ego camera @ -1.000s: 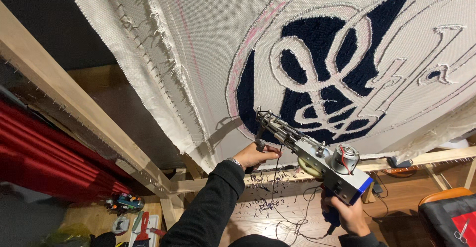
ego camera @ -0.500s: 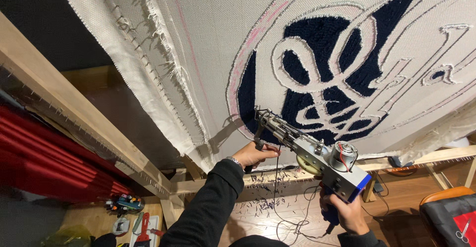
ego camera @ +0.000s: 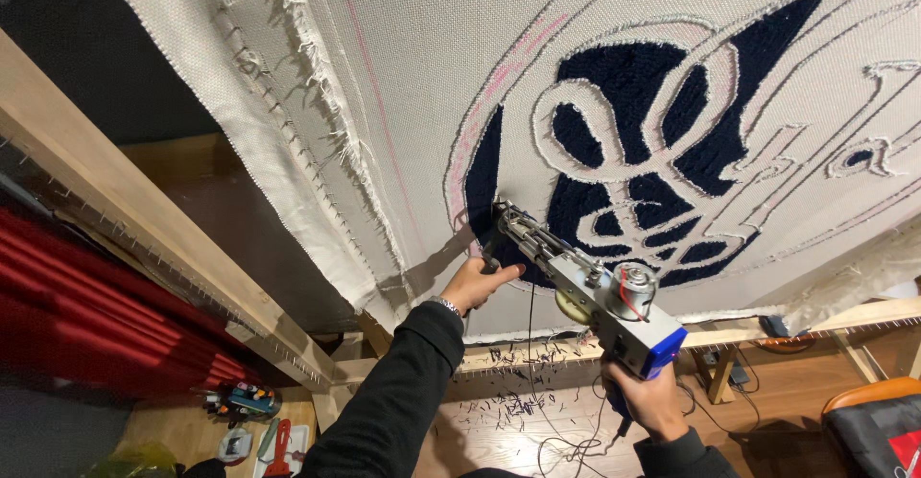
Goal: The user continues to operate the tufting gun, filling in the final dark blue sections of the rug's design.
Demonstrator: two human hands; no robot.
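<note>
Tufting gun (ego camera: 585, 281): metal body, blue rear block, motor on top, needle tip pressed to backing cloth (ego camera: 403, 85) at lower-left edge of navy tufted patch (ego camera: 624, 85). Long axis runs diagonal, tip up-left, handle down-right. L hand (ego camera: 480, 284) nearer tip, grip wrapped round front handle; R hand (ego camera: 648, 401) low at rear, grip closed round pistol handle. Navy yarn strand (ego camera: 532, 344) hangs below gun. Cloth stretched on wooden frame (ego camera: 144, 219). Yarn clippings (ego camera: 518, 406) on floor, red curtain (ego camera: 86, 315) far left.
</note>
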